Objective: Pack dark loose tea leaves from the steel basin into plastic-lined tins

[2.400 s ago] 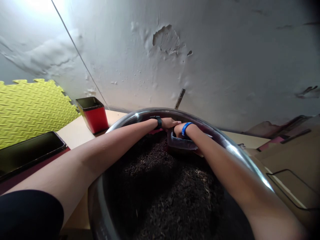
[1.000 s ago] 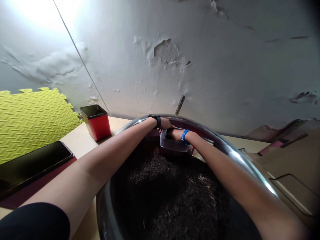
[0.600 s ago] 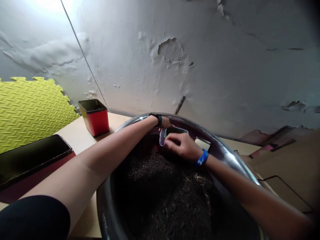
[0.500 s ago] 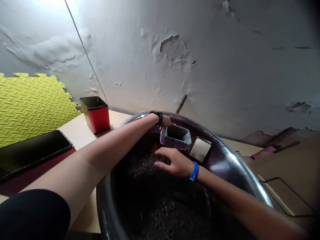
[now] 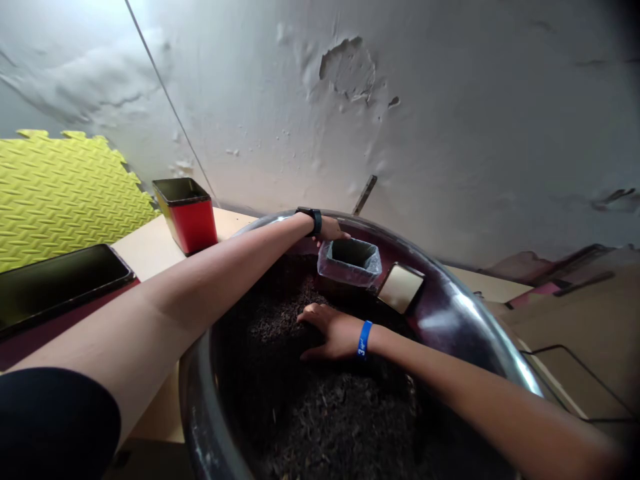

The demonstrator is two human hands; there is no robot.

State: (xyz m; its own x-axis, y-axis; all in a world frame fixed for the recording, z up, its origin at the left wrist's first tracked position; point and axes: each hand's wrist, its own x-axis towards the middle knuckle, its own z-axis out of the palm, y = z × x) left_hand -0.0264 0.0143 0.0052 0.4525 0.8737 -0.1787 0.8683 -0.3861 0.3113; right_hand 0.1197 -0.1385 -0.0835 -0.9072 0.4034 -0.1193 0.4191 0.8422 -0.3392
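A large metal basin point(image 5: 200, 400) holds dark, crumbly loose material point(image 5: 345, 420) that resembles dry tea leaves. At its far side stands a small rectangular container wrapped in clear plastic point(image 5: 345, 270), its mouth facing up. My left hand point(image 5: 333, 229), with a black watch at the wrist, grips that container at its far left corner; some of its fingers are hidden. My right hand point(image 5: 333, 330), with a blue wristband, is palm down at the loose material, thumb apart from the slightly curved fingers. Beside the container, a lid-like rectangular piece point(image 5: 401, 288) leans in the basin.
A red and gold tin point(image 5: 193, 223) stands on the pale tabletop point(image 5: 145, 257) left of the basin. Nearer is a longer open tin point(image 5: 65, 287). A yellow foam mat point(image 5: 65, 193) lies beyond them. Behind rises a peeling wall point(image 5: 250, 100); cardboard point(image 5: 580, 327) is at right.
My right hand has come down and slightly left onto the dark loose material. The left hand stays at the plastic-wrapped container. The whole view has shifted a little.
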